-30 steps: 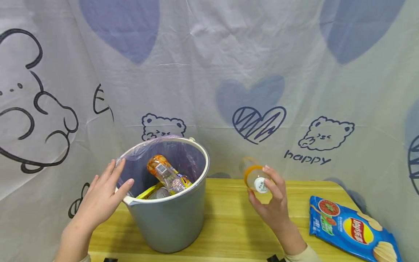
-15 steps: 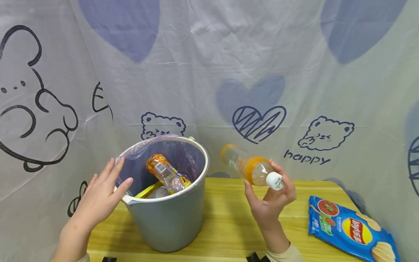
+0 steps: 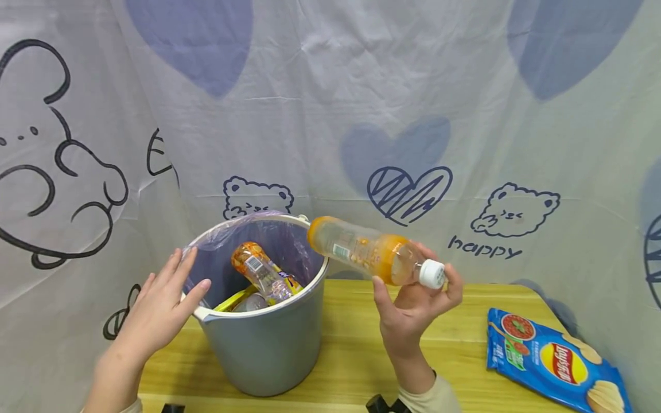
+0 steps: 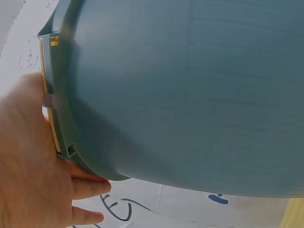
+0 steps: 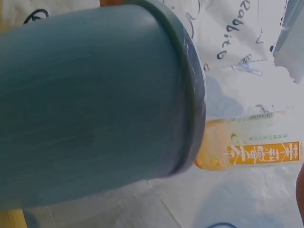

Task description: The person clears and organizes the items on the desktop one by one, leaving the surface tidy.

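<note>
My right hand [image 3: 413, 312] grips a clear plastic drink bottle [image 3: 356, 249] near its white cap, fingers and thumb around the orange-banded neck end. The bottle tilts, with its orange base over the right rim of a grey trash bin [image 3: 265, 350]. In the right wrist view, the bottle [image 5: 259, 147] shows an orange label, and only a sliver of the hand appears at the edge. At the bin's left rim rests my left hand [image 3: 155, 315], fingers extended. The left wrist view has this hand [image 4: 33, 166] against the rim's outer side.
Inside the bin, lined with a thin purple bag [image 3: 222, 235], lie an orange-labelled bottle [image 3: 265, 275] and a yellow wrapper [image 3: 234, 299]. A blue chip bag [image 3: 558, 358] lies at the right of the wooden table [image 3: 356, 355]. A printed cloth [image 3: 330, 103] hangs behind.
My right hand has moved slightly left and turned the bottle from pointing away to lying nearly sideways, its base now at the bin's rim. The left hand has stayed put.
</note>
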{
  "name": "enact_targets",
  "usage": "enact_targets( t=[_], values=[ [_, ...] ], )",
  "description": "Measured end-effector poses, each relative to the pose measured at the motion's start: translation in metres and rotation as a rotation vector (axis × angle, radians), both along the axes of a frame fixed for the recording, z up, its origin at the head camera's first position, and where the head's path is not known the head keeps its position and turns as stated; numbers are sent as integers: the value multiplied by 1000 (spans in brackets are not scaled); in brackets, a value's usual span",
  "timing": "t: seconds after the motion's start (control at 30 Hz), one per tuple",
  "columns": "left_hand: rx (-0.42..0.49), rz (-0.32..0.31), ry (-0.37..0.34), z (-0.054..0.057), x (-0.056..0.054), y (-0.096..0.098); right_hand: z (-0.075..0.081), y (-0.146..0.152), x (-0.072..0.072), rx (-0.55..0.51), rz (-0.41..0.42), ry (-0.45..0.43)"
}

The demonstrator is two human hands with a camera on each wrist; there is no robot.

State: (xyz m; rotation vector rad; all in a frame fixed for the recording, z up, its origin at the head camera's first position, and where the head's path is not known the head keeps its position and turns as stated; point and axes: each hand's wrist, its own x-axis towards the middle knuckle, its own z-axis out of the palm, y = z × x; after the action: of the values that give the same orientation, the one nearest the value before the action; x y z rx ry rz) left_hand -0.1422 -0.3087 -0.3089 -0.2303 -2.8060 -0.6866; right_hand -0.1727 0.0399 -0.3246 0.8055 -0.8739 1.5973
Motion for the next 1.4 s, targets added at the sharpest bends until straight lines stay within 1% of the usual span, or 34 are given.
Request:
enact_targets(
  t=[0.07,0.2,0.43,0.57,0.7,0.8,0.9,0.97,1.1,1.13,1.2,1.27,1.4],
  values=[
    [-1,0,2,0,0,0,-1,-3,1,28,23,-13],
    [-1,0,2,0,0,0,-5,-8,0,87,35,-50],
    [3,-5,17,-1,1,0,-17,-12,-3,240,8,-230],
    [7,-9,25,-2,1,0,-22,-16,-6,297,48,-283],
    [5,-10,24,-2,2,1,-24,-22,-7,340,90,-321],
    [7,-13,21,-3,2,0,-23,-27,-7,398,88,-354],
    [13,-16,20,-3,2,0,-20,-31,-7,481,42,-391],
    [16,-19,24,-3,2,-1,-18,-32,-8,554,-27,-417],
    [15,-22,46,-4,2,-1,-18,-32,-10,736,-161,-481],
    [15,-23,51,-4,2,-1,-19,-32,-10,776,-183,-492],
    [14,-24,55,-4,2,-1,-21,-32,-9,840,-201,-525],
    [15,-25,54,-4,2,0,-22,-31,-8,867,-205,-543],
    [16,-26,34,-2,1,0,-23,-27,-6,872,-228,-541]
  ],
)
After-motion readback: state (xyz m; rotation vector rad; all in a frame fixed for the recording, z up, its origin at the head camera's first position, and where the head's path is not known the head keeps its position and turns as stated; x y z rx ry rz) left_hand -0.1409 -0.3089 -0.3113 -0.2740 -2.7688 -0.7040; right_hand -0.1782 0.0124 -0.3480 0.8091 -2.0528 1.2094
